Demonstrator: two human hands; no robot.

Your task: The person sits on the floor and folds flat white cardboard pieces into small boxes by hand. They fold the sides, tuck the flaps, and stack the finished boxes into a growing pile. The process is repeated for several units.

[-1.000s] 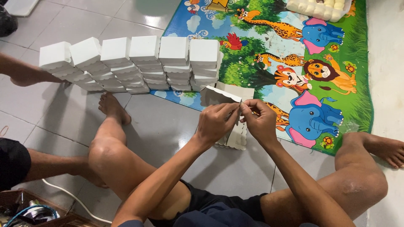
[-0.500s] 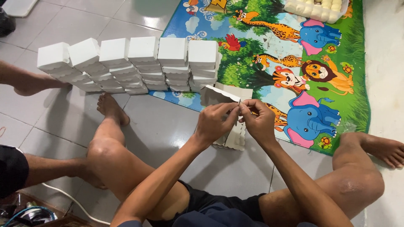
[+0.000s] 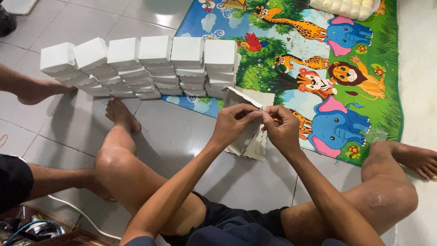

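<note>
White scalloped-edge cardboard box blank [image 3: 248, 136] sits half-folded over the grey tiled floor [image 3: 182, 132], pinched at its top flap by my left hand [image 3: 234, 125] and right hand [image 3: 280, 130], fingers closed narrow on the card. I judge the fold goes best with both thumbs pressing along the crease, though it is partly hidden. Beyond, stacked white folded boxes [image 3: 150, 64] line the colourful animal-print play mat [image 3: 318, 59].

Box stacks [image 3: 141, 68] in row behind legs, partly on mat [image 3: 291, 54]; mat to the right; tray [image 3: 343, 7] at mat's far edge; flat cartons [image 3: 250, 143] on floor betw. knees.
</note>
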